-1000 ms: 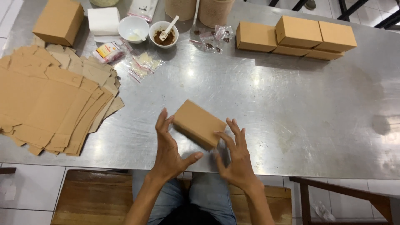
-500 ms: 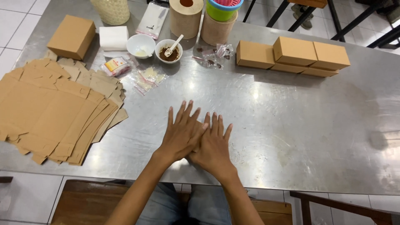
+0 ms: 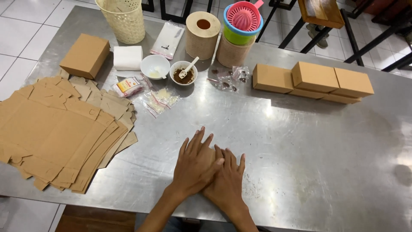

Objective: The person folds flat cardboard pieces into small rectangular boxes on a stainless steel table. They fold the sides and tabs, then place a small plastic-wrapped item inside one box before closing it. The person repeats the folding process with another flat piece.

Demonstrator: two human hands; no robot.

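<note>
Where left hand [image 3: 195,165] overlaps, right hand [image 3: 226,182] half-hidden.

Table [image 3: 300,141]: bare steel, shiny, filling most of the view.
Flat cartons [image 3: 56,133]: brown, unfolded, fanned in a pile at 9 o'clock.
Closed box [image 3: 85,55]: brown, alone at 10 o'clock.
Box stack [image 3: 313,81]: brown, several together at 2 o'clock, touching each other.
Napkin block [image 3: 127,57]: white, just beside closed box.
White bowl [image 3: 155,66]: at 11 o'clock, pale content.
Second bowl [image 3: 183,73]: dark powder, white spoon inside, just beside white bowl.
Small bags [image 3: 161,99]: clear plastic, lying below the bowls.
Basket [image 3: 122,19]: cream, at 11 o'clock, far edge.
Paper roll [image 3: 202,35]: brown, upright, at 12 o'clock.
Juicer [image 3: 243,19]: pink, on stacked cups.
</note>
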